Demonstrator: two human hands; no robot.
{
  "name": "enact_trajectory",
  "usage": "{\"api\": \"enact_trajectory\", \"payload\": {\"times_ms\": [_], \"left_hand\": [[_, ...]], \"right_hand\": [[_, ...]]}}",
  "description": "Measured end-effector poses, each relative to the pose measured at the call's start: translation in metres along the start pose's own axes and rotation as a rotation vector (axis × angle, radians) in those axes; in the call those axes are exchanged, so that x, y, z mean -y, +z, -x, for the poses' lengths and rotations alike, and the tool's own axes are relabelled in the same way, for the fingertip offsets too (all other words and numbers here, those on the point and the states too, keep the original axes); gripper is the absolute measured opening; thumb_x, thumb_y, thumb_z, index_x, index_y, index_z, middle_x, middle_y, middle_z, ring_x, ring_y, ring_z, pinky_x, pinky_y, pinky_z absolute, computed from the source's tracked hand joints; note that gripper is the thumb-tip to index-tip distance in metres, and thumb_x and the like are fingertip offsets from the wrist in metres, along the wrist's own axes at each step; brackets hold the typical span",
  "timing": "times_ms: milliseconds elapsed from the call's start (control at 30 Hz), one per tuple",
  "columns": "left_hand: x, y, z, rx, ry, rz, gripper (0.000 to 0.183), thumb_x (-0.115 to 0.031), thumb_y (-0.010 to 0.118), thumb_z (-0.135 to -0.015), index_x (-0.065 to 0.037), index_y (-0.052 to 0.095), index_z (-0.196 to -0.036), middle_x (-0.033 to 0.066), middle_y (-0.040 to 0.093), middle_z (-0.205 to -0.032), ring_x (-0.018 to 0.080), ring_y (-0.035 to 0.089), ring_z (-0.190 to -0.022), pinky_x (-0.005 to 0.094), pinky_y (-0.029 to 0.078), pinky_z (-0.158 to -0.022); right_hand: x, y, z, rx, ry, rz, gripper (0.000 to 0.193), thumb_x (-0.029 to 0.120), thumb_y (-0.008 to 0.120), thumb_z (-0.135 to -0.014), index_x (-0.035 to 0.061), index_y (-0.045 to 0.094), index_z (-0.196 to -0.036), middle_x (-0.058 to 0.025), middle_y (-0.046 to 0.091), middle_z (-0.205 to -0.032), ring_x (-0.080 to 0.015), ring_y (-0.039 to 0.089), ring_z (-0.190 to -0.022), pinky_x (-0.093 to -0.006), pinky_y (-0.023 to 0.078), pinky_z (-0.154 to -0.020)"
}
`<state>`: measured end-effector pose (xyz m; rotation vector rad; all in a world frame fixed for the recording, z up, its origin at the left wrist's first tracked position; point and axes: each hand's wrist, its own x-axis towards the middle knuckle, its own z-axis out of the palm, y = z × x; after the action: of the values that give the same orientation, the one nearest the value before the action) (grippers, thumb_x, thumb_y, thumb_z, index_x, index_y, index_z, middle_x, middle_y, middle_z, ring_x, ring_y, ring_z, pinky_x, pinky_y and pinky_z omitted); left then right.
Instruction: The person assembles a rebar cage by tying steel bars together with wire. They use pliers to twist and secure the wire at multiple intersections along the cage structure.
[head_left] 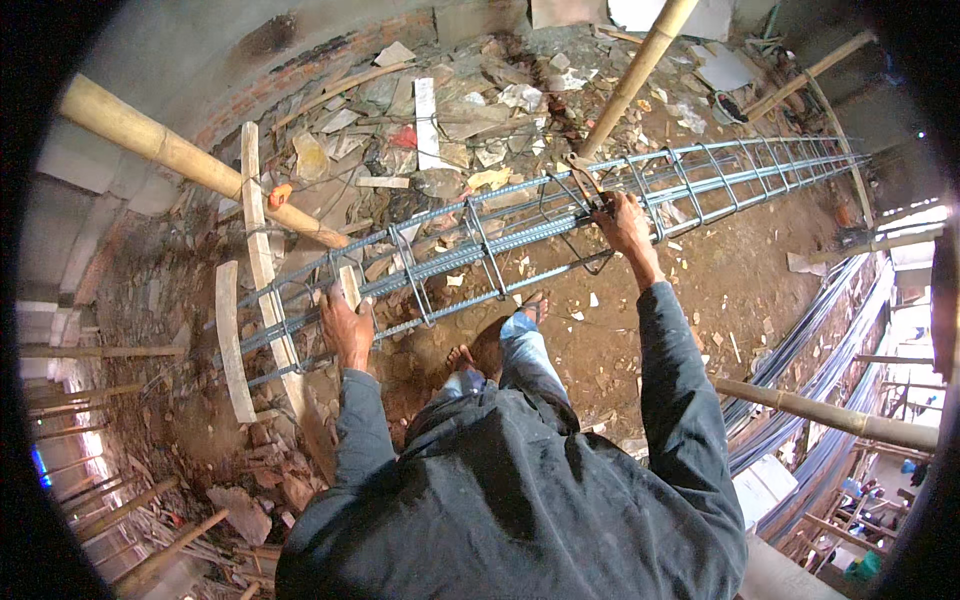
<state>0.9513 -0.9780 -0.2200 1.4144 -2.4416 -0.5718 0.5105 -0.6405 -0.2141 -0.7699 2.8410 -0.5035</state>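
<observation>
A long cage of steel reinforcing bars (450, 262) with square stirrups (483, 245) runs across in front of me, from the lower left to the upper right. Toward its left end, my left hand (347, 328) is closed with a short pale strip of wood (350, 287) between thumb and fingers, beside the bars. My right hand (627, 232) is wrapped round the handles of a pair of pincers (584, 180) over the middle of the cage. The pincers' jaws point up and left; what lies under my right palm is hidden.
Wooden planks (262, 250) prop the cage's left end. Bamboo poles (150, 130) slant down at the left, and another pole (640, 75) stands beyond the cage. Rubble and scraps (450, 130) cover the far ground. Bundled steel bars (820, 350) lie at the right behind a bamboo pole (830, 412).
</observation>
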Motion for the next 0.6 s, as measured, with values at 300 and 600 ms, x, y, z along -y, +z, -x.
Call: {"api": "enact_trajectory", "payload": {"times_ms": [300, 600], "left_hand": [[-0.073, -0.003, 0.049, -0.211, 0.154, 0.42, 0.036, -0.014, 0.078, -0.093, -0.001, 0.069, -0.125, 0.0178, 0.066, -0.119, 0.0341, 0.064, -0.112, 0.0442, 0.05, -0.097], [-0.065, 0.159, 0.128, 1.036, -0.501, 0.843, 0.043, -0.046, 0.055, -0.11, -0.007, 0.065, -0.123, 0.0027, 0.07, -0.098, 0.0116, 0.065, -0.078, 0.0293, 0.053, -0.066]], "right_hand": [[-0.009, -0.01, -0.022, 0.162, -0.344, 0.288, 0.055, 0.04, 0.064, -0.098, 0.0008, 0.057, -0.136, -0.0323, 0.057, -0.128, -0.0509, 0.061, -0.113, -0.0568, 0.052, -0.098], [0.035, -0.057, 0.04, -0.046, 0.076, -0.717, 0.041, 0.039, 0.058, -0.108, 0.0033, 0.06, -0.128, 0.0006, 0.051, -0.074, -0.0137, 0.05, -0.063, -0.0342, 0.043, -0.057]]}}
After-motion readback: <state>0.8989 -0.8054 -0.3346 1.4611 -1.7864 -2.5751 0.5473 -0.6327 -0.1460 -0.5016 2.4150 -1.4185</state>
